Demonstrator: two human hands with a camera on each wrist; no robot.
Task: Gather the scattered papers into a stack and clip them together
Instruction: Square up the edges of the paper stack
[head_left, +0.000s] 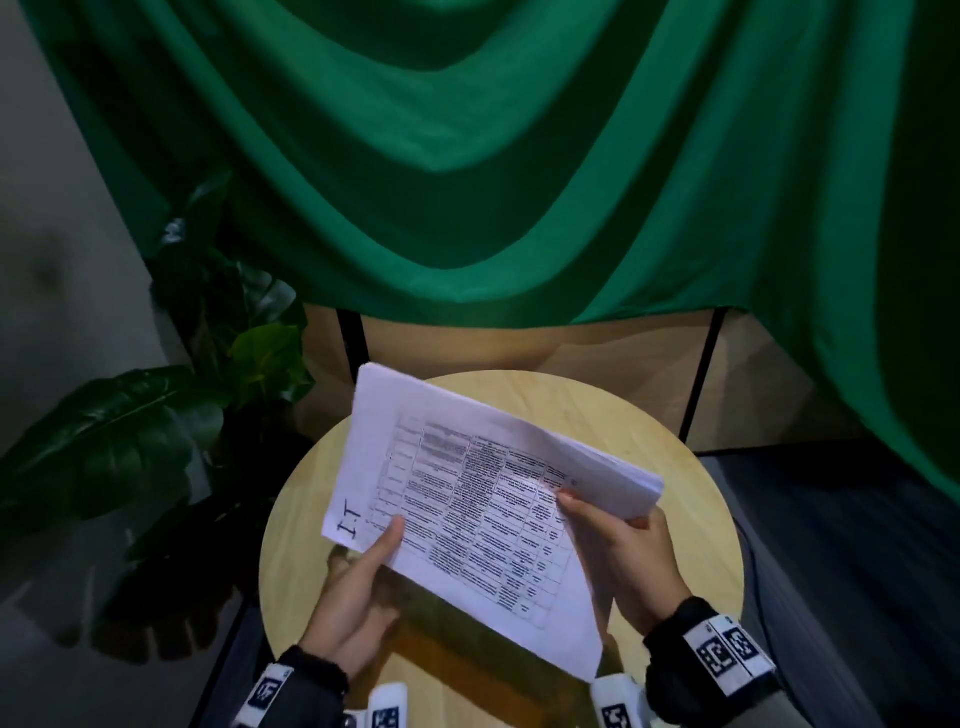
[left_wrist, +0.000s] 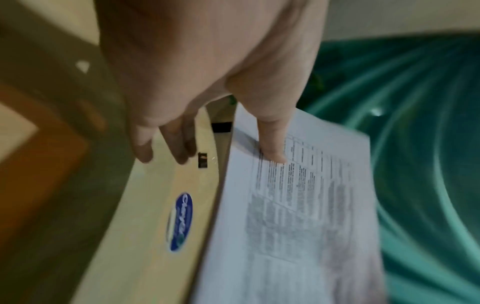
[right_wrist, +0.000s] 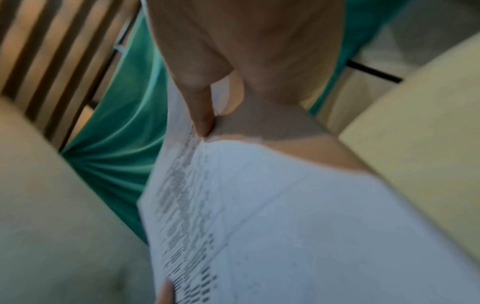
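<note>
The left hand (head_left: 353, 597) reaches forward from the lower left, thumb laid flat on top of the paper stack (head_left: 467, 499) and fingers underneath, a pinching grip. The right hand (head_left: 623, 561) holds the stack's right edge, thumb on top and fingers curled beneath; both wrists wear dark bands.

"11" on top paper (head_left: 349, 524), table text illegible

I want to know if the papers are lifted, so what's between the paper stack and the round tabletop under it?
Only the left hand's fingers under the paper stack; otherwise bare round wooden tabletop with a blue sticker, in the left wrist view.
</note>
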